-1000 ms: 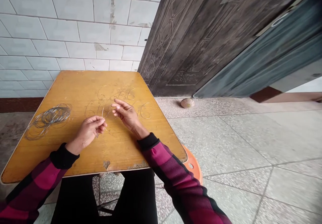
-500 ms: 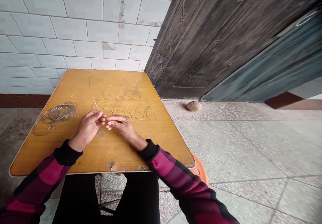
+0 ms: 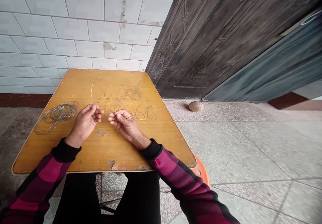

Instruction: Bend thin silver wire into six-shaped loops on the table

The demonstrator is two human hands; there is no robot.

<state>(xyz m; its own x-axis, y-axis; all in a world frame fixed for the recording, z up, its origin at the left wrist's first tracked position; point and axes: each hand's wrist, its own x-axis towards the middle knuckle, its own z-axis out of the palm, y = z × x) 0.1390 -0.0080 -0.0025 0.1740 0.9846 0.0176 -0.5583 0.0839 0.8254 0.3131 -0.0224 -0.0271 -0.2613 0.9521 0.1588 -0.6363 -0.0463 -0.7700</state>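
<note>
White tiles [image 3: 70, 22] are filling the upper left, above a wooden table [image 3: 125, 157] where curled wires [image 3: 140, 119] are lying mid-frame. Left hand [image 3: 85, 123] (a wire coil [image 3: 60, 112] is resting beside it, at left) and right hand [image 3: 125, 125] are curling their fingers inward; whether either is pinching wire, I cannot tell.

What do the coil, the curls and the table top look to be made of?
Coil: probably metal wire, grey with bright glints along its thin loops.
Curls: likely similar thin wire with a faint shine, since they hold bent shapes; their exact metal can't be told.
Table top: glossy orange-brown, perhaps laminate or varnished wood, with streaky grain and worn patches.
</note>
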